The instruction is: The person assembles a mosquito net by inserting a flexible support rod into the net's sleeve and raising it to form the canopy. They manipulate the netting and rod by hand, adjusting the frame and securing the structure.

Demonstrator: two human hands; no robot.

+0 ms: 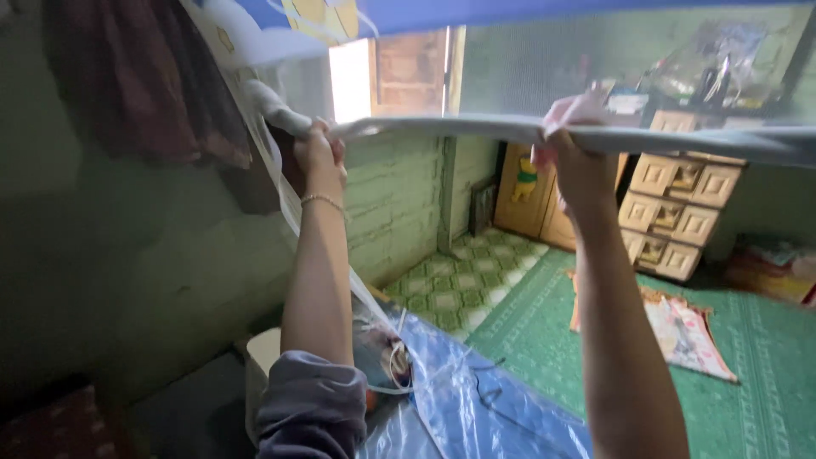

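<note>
While both arms reach up, the left hand (319, 153) and right hand (576, 161) each grip a long, bunched, pale mesh net edge (442, 127) above a glossy blue sheet (476, 399).

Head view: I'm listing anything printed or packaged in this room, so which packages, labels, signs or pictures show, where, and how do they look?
Cartoon sticker: on the wooden cupboard door by the far wall, small, yellow and red figure.
Printed net border: top edge, above the left hand, blue and white with yellow cartoon shapes.
Shiny wrapped packages: on top of the drawer chest, right of the right hand, blurred behind mesh.
No screens or signs visible.
</note>
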